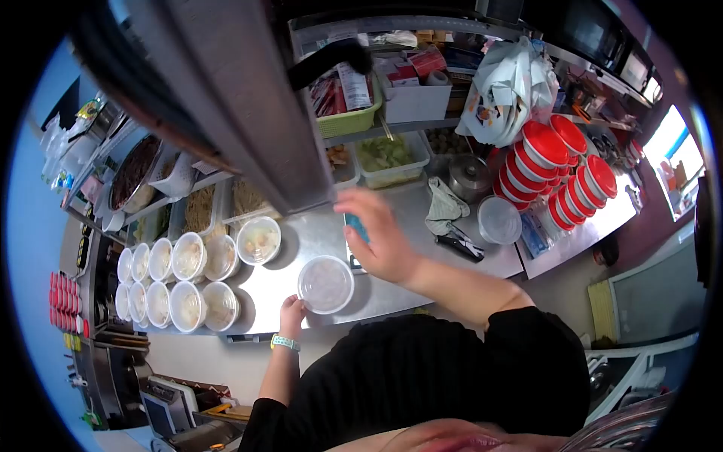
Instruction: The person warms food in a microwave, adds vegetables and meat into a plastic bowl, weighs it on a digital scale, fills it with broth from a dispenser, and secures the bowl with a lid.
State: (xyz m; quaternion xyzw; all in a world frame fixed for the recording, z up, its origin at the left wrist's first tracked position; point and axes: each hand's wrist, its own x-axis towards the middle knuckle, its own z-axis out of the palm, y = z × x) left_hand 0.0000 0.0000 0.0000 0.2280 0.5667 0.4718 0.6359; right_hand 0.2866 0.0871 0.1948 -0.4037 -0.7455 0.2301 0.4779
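My left hand [293, 312], with a pale watch on its wrist, pinches the near-left rim of a clear round plastic bowl [326, 284] on the steel counter. Only a cloudy, see-through bottom shows in that bowl. Beyond it and to the right, my right hand [376, 239] is raised above the counter, fingers stretched out to the left and nothing visible in them. Partly hidden behind that hand is a small blue thing [357, 225] I cannot make out. Another plastic bowl [258, 241] with pale food stands to the left.
Two rows of filled plastic bowls [187, 306] line the counter's left. Food tubs [392, 157] stand along the back. To the right are a cloth [445, 207], dark-handled scissors [459, 247], stacked clear bowls [499, 220] and stacked red-rimmed bowls [544, 147]. A metal post [248, 98] slants overhead.
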